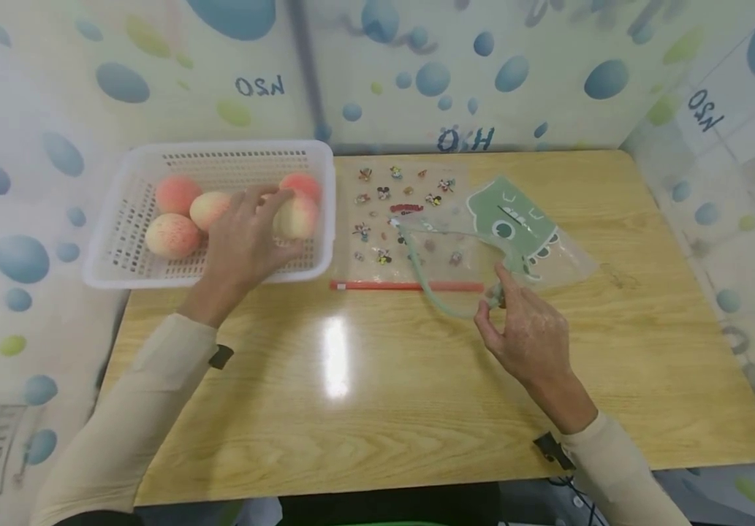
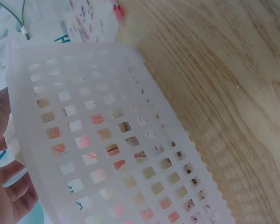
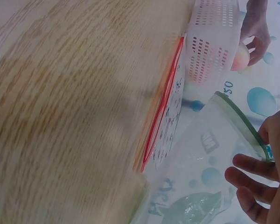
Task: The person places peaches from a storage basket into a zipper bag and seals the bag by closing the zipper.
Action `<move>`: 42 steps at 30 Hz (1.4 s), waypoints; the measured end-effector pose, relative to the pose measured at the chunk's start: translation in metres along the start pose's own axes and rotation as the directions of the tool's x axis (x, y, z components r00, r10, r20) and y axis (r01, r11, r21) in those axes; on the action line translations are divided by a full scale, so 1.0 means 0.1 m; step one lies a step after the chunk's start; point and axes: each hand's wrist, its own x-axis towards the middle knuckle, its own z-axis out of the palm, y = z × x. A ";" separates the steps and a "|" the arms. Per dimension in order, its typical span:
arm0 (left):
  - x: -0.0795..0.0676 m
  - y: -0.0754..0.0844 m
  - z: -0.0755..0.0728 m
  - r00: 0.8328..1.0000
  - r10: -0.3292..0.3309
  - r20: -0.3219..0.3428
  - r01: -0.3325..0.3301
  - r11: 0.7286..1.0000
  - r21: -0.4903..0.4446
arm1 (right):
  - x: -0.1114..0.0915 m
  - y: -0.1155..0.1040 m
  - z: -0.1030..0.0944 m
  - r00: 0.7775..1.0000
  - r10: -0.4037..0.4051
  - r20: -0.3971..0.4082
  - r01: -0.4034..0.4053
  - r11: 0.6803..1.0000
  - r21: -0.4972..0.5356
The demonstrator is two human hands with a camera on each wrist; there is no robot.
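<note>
My left hand (image 1: pixel 242 234) grips a pale yellow-pink peach (image 1: pixel 296 217) at the right end of a white plastic basket (image 1: pixel 328 219). In the right wrist view this peach (image 3: pixel 240 57) shows at the basket's rim. Other peaches (image 1: pixel 173 236) lie in the basket. My right hand (image 1: pixel 528 329) pinches the green zip edge of a clear bag (image 1: pixel 511 223) with a green cartoon face; its mouth hangs open towards the left. In the left wrist view the basket wall (image 2: pixel 107 140) hides much of my left hand (image 2: pixel 11 186).
A second clear bag (image 1: pixel 370 241) with small cartoon prints and a red zip strip (image 1: pixel 410 286) lies flat beside the basket, partly under the green-edged bag. The wooden table (image 1: pixel 351 438) meets a patterned wall covering (image 1: pixel 403 88) at the back.
</note>
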 end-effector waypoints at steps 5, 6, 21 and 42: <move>-0.03 0.04 0.00 0.996 0.036 -0.085 -0.038 0.999 -0.015 | 0.00 0.00 0.00 1.000 -0.005 -0.004 0.005 1.000 -0.005; -0.03 0.05 0.00 0.994 0.041 -0.099 -0.043 0.999 -0.019 | 0.00 0.00 0.00 1.000 -0.008 -0.003 0.008 1.000 -0.008; 0.01 0.18 0.00 0.951 0.178 -0.253 -0.196 0.980 -0.046 | 0.05 -0.05 0.02 0.999 0.026 -0.028 -0.027 1.000 -0.010; -0.01 0.59 0.14 0.880 0.340 -0.332 -0.373 0.927 -0.038 | 0.06 -0.09 0.06 0.999 0.048 -0.007 -0.048 0.999 -0.003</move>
